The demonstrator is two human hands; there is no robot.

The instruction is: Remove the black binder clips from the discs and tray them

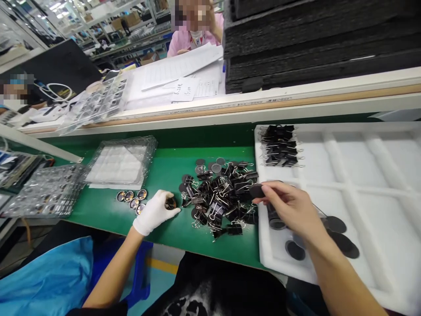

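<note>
My left hand (156,213), in a white glove, is closed around a small round part (170,202) with a dark, coppery inside, low over the green table. Beside it lie several similar round parts (134,202) with silvery rims. My bare right hand (289,204) pinches a thin black disc (256,191) between thumb and fingers, at the left edge of the white foam tray (315,175). Between my hands spreads a heap of black binder clips (219,202), with grey discs (216,168) at its far side. More black discs (342,245) lie in the tray, partly behind my right forearm.
Rows of binder clips (281,145) sit in the tray's far left compartment. Clear plastic trays (121,160) are stacked at the back left, with filled ones (46,191) farther left. A white ledge (184,118) crosses behind, bearing black foam sheets (312,44). A person (197,35) sits beyond.
</note>
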